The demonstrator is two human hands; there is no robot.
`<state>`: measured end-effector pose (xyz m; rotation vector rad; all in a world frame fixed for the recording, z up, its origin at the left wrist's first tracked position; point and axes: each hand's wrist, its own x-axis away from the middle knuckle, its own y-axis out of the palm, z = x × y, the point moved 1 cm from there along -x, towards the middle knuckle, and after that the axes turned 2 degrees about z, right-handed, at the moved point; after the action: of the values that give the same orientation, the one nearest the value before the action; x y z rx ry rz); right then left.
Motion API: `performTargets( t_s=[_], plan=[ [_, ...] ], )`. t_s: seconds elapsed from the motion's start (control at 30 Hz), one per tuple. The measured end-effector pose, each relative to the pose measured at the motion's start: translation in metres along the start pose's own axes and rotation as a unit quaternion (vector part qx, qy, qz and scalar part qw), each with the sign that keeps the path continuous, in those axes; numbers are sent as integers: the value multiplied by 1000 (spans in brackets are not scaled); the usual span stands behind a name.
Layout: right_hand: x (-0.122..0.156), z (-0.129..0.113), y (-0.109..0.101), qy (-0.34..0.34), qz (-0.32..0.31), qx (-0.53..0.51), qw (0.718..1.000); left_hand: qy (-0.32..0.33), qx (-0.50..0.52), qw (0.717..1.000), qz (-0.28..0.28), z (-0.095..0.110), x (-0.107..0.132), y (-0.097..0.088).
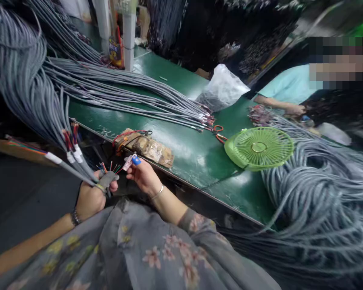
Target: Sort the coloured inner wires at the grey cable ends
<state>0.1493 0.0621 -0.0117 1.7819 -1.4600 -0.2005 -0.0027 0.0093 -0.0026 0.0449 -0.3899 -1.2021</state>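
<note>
Green bench [193, 147], grey cables [72, 170] gripped just off its near edge!
The left hand [92, 197] curls closed around them; the right hand [143, 177] pinches, thumb and finger nearly together. The cables look springy and fairly light, best held along their grey length. By the left hand, coloured wires [117, 168] fan out, thin and likely easily bent. And in the right, a small pale piece [127, 164], surely light, too blurred to identify!

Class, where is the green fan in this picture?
In the head view, the green fan sits right of centre on the green table, next to the big heap of grey cables.
</note>
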Motion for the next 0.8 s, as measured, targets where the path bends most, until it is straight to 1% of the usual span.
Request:
performTargets(
  t_s=[0.13,0.27,0.53,0.67,0.73,0.8],
  plan=[
    [2,-3,-1,10,-3,-1,1000,15,5,1000,13,8,0,5],
    [2,-2,0,6,10,-12,1000,16,-8,1000,7,13,3,8],
    [1,0,5,-3,20,-30,999,5,-30,1000,6,13,1,12],
    [4,5,2,7,-12,5,1000,14,-28,1000,1,13,1,11],
    [6,11,1,14,-35,21,999,30,-32,999,-7,12,2,8],
    [8,18,3,11,-45,33,998,49,-40,998,-14,10,2,5]
  ],
)
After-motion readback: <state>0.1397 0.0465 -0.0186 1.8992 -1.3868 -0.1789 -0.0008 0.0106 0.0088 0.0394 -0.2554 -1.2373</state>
